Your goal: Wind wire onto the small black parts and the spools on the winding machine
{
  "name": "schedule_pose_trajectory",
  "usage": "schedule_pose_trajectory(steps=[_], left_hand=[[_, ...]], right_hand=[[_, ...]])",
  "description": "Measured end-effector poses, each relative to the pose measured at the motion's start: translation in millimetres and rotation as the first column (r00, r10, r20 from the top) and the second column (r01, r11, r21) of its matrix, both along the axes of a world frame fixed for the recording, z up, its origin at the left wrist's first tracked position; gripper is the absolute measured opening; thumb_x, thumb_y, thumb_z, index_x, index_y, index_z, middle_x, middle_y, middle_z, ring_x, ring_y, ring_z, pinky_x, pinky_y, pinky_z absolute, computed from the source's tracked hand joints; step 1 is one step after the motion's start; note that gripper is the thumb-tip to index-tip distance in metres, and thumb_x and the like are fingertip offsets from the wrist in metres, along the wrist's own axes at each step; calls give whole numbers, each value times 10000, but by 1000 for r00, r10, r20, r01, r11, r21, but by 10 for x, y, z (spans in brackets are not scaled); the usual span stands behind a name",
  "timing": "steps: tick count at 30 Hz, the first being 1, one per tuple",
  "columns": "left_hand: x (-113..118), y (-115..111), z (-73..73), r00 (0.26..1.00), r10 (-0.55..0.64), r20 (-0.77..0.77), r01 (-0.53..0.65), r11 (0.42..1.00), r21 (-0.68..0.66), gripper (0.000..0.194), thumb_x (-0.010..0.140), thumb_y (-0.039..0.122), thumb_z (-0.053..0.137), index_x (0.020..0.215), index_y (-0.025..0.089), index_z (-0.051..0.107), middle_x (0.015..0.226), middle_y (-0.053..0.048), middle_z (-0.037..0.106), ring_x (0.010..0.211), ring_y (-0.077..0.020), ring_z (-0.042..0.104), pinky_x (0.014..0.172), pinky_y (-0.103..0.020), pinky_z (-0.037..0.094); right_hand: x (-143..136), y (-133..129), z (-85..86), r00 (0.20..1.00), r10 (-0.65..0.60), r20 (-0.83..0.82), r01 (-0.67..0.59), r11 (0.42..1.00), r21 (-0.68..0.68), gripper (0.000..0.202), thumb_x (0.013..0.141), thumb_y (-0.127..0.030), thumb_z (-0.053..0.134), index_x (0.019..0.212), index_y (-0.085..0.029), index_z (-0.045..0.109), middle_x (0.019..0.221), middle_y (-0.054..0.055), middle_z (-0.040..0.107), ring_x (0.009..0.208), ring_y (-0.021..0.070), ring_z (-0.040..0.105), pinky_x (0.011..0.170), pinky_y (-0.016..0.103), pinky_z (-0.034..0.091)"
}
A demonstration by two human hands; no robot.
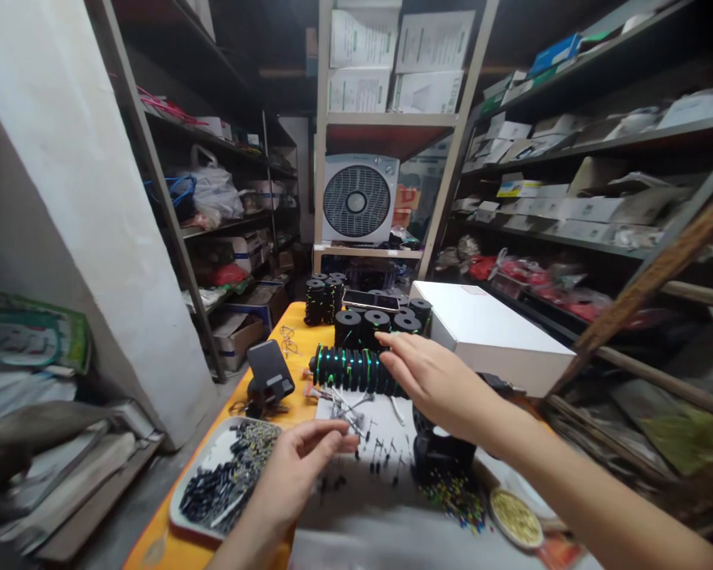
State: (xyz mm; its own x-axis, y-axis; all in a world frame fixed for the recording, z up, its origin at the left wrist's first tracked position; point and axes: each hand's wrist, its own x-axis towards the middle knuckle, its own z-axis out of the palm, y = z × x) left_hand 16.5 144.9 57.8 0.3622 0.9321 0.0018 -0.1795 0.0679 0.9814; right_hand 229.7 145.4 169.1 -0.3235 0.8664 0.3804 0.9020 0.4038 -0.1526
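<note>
Tall metal shelves rise on both sides, the left shelves [158, 174] beside a white pillar [65, 158] and the right shelves [600, 148] loaded with small boxes. Between them, a middle rack [392, 119] carries cartons up high and a fan [360, 198] below. In front stands a table [303, 317] with an orange-yellow top. A large white box [487, 313] lies toward its far right, and a white sheet [362, 514] covers much of the near part.

At the left of the table, a white tray [212, 445] holds a heap of small dark and grey pieces. A row of black spools [345, 370] wound with green line lies on its side across the middle, just behind the sheet. More upright spools [349, 321] stand behind that row.

The right hand [425, 376] is open, palm down, its fingers stretched forward over the row's right end; whether it touches is unclear. The left hand [300, 463] is half curled beside the tray, thumb near forefinger; I cannot tell whether it pinches anything.

A black phone stand [270, 370] sits beyond the tray, while a phone [371, 300] rests on the upright spools. Glasses [288, 340] lie near the table's left edge. A dish [526, 547] of yellowish grains sits at the right. Thin metal parts [378, 455] are scattered between the hands, and colored beads [456, 497] near the dish.
</note>
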Motion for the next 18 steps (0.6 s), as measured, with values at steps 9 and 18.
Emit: schedule_pose_trajectory(steps=[9, 18], left_hand=[[4, 70, -116, 997, 69, 25, -71, 993, 91, 437, 753, 433, 712, 1096, 163, 675, 1171, -145, 696, 1129, -280, 610, 1015, -395, 424], [-16, 109, 125, 989, 150, 14, -150, 982, 112, 463, 734, 448, 712, 1079, 148, 637, 1221, -166, 658, 1189, -291, 566, 1035, -397, 397]], right_hand=[[45, 288, -19, 999, -39, 34, 46, 975, -217, 691, 957, -599, 138, 733, -186, 644, 682, 72, 655, 651, 223, 613, 631, 329, 440], [195, 596, 88, 997, 51, -49, -69, 860, -505, 766, 905, -698, 164, 1113, -176, 684, 1245, 85, 640, 1138, 268, 586, 976, 346, 434]])
